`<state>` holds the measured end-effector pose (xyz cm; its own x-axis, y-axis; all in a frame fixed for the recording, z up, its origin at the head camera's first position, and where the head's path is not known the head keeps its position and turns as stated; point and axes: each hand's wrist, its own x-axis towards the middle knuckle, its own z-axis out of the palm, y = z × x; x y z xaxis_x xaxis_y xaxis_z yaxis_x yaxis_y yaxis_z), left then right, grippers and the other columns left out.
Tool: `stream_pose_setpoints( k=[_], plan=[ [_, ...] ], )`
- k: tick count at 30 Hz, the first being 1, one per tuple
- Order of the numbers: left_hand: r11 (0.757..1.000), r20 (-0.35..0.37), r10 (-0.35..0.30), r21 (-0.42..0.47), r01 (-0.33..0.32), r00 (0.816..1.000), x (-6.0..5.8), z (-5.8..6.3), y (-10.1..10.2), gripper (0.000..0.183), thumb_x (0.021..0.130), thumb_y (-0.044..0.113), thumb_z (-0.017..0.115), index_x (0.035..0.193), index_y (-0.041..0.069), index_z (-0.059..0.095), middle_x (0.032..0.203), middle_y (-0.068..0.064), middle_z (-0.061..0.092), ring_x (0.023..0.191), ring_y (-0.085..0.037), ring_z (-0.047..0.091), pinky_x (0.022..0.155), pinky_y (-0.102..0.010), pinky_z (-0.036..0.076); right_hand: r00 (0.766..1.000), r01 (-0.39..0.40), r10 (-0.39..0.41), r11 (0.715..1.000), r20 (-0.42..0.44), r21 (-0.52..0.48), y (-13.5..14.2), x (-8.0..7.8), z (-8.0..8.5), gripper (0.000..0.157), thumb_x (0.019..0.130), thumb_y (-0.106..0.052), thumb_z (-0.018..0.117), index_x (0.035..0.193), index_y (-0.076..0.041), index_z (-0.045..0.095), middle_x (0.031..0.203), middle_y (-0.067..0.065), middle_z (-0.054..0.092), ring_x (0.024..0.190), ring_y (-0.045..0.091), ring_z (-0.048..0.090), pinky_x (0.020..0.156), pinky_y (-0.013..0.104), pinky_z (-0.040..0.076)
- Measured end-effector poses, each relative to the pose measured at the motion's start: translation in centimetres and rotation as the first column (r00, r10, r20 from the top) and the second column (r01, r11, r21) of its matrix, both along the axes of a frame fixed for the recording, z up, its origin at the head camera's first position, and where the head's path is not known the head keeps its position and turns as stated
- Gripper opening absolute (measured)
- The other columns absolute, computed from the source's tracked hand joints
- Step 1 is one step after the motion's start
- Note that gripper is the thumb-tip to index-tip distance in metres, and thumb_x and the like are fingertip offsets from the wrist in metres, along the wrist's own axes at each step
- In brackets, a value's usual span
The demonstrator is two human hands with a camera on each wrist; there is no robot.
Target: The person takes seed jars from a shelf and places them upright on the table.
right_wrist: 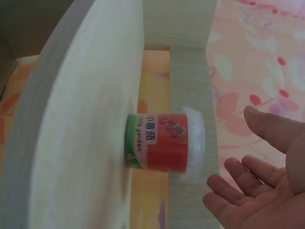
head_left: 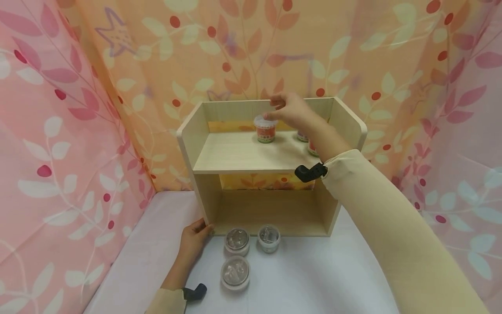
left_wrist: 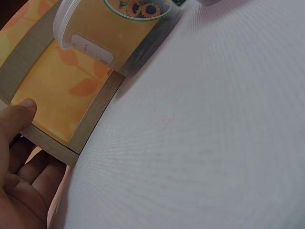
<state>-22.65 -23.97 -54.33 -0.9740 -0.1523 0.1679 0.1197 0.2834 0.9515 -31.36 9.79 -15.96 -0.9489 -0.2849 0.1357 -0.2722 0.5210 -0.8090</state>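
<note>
Right-hand grip [head_left: 292,112] is wide and holds nothing, just beside the lid [head_left: 260,120] of the red-labelled cup [head_left: 266,132], which stands upright on the upper level of the wooden shelf [head_left: 231,152]. Down below, the left hand [head_left: 193,240] pinches the shelf's side panel [head_left: 208,198] near its foot. A careless sweep of the right hand could, I judge, topple that cup or the two part-hidden cups [head_left: 312,150] to its right, and a tug from the left might jolt all three. On the table [head_left: 310,279], in front of the shelf, stand three lidded cups [head_left: 235,286]; something greyish and crinkled shows under their clear lids [head_left: 235,271], but I cannot tell what it is
</note>
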Motion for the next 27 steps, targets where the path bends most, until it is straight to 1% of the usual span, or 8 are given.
stream_pose_setpoints(
  k=[5,10,14,17,21,23,27],
  plan=[
    [1.000,-0.001,0.003,-0.009,-0.003,1.000,0.3,-0.1,-0.2,0.042,0.092,0.021,0.079,0.129,0.005,0.071,0.123,-0.013,0.073,0.116,-0.017,0.066,0.087,-0.015,0.051,0.998,0.049,-0.048,0.999,0.028,-0.015,-0.7,-0.7,-1.3,0.075,0.093,-0.021,0.078,0.155,-0.003,0.039,0.157,0.011,0.046,0.144,0.027,0.042,0.118,0.040,0.037],
    [1.000,0.008,0.004,-0.010,-0.004,1.000,0.4,-0.2,-0.2,0.042,0.092,0.022,0.079,0.130,0.006,0.071,0.124,-0.013,0.073,0.118,-0.020,0.066,0.087,-0.015,0.051,0.997,0.077,-0.077,0.997,0.020,0.007,-1.5,-1.0,-1.8,0.079,0.090,-0.021,0.080,0.155,-0.001,0.039,0.157,0.013,0.046,0.145,0.027,0.042,0.118,0.039,0.036],
    [1.000,0.004,0.010,-0.016,-0.010,1.000,0.4,-0.1,-0.2,0.042,0.092,0.023,0.079,0.129,0.006,0.071,0.123,-0.012,0.073,0.118,-0.020,0.067,0.087,-0.016,0.052,0.994,0.111,-0.111,0.993,0.005,0.050,-1.8,-1.3,-2.1,0.078,0.090,-0.020,0.081,0.154,0.001,0.041,0.156,0.015,0.047,0.144,0.028,0.043,0.118,0.039,0.037],
    [1.000,0.004,0.003,-0.018,-0.003,1.000,0.4,-0.2,-0.3,0.042,0.091,0.022,0.079,0.129,0.006,0.071,0.123,-0.012,0.073,0.117,-0.021,0.067,0.087,-0.016,0.052,0.990,0.134,-0.136,0.987,0.021,0.086,-1.9,-1.5,-2.4,0.079,0.089,-0.021,0.081,0.153,0.001,0.041,0.155,0.016,0.047,0.142,0.029,0.044,0.118,0.039,0.037],
    [0.999,-0.009,0.010,-0.033,-0.011,1.000,0.3,-0.1,-0.3,0.041,0.091,0.021,0.079,0.129,0.006,0.071,0.122,-0.013,0.074,0.117,-0.020,0.067,0.086,-0.016,0.052,0.989,0.142,-0.145,0.986,0.026,0.084,-2.2,-1.8,-2.7,0.080,0.087,-0.020,0.083,0.152,0.003,0.041,0.154,0.019,0.047,0.140,0.029,0.045,0.118,0.039,0.037],
    [0.999,-0.023,0.014,-0.046,-0.015,1.000,0.3,-0.1,-0.3,0.040,0.092,0.021,0.079,0.128,0.006,0.072,0.121,-0.013,0.074,0.116,-0.019,0.067,0.086,-0.016,0.052,0.989,0.148,-0.150,0.985,0.015,0.085,-2.2,-1.9,-2.9,0.080,0.087,-0.020,0.083,0.152,0.003,0.042,0.153,0.019,0.048,0.139,0.029,0.046,0.117,0.040,0.037],
    [0.999,-0.027,0.021,-0.047,-0.022,0.999,0.2,-0.2,-0.2,0.039,0.091,0.020,0.079,0.127,0.007,0.073,0.120,-0.010,0.075,0.116,-0.017,0.067,0.087,-0.016,0.051,0.988,0.153,-0.153,0.984,-0.004,0.092,-2.1,-1.7,-2.8,0.079,0.087,-0.020,0.081,0.151,0.003,0.042,0.152,0.018,0.049,0.138,0.029,0.047,0.116,0.040,0.039]
  ],
)
